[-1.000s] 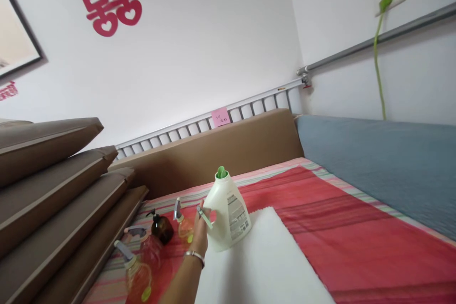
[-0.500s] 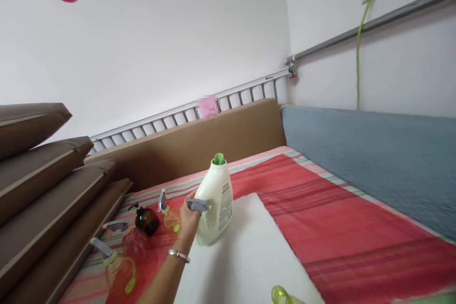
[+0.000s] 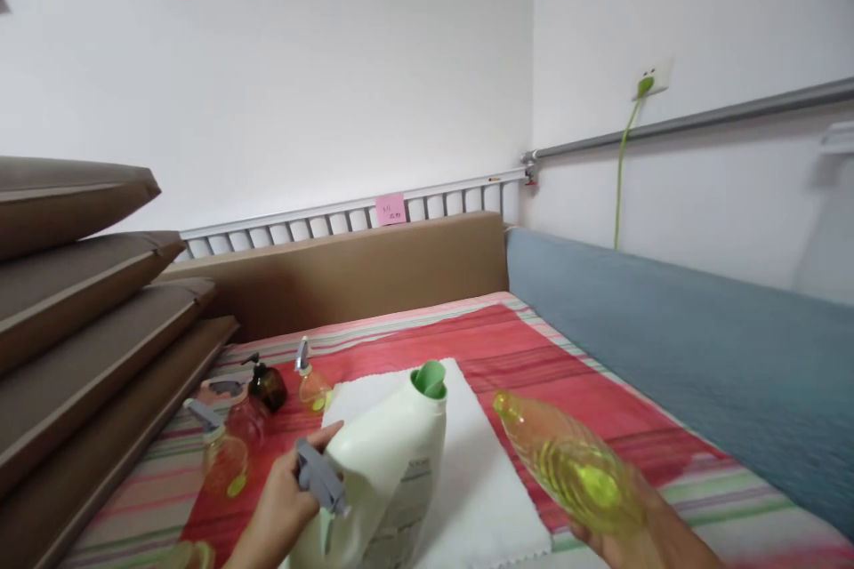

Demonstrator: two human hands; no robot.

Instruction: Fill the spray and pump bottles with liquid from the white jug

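The person's L hand (image 3: 286, 489) is gripping the white jug (image 3: 387, 471) on its handle side, w/ a grey spray head (image 3: 322, 476) held in the same hand. Jug's tilted, green spout (image 3: 431, 378) up & leaning to the R, in front of a white cloth (image 3: 473, 480); can't tell if its base rests on anything, it's cut off. R hand (image 3: 644, 524) is wrapped round a see-thru yellow bottle (image 3: 567, 462), slanted, neck aimed up & L twd the jug; the two don't touch. White cloth lies on a red cloth (image 3: 547, 364). Over on the L, a dark pump bottle (image 3: 268, 388) stands nr three spray bottles (image 3: 227, 462). Stack of brown cushions (image 3: 73, 302) far L; pink note (image 3: 390, 210) at the radiator (image 3: 340, 222), back wall.
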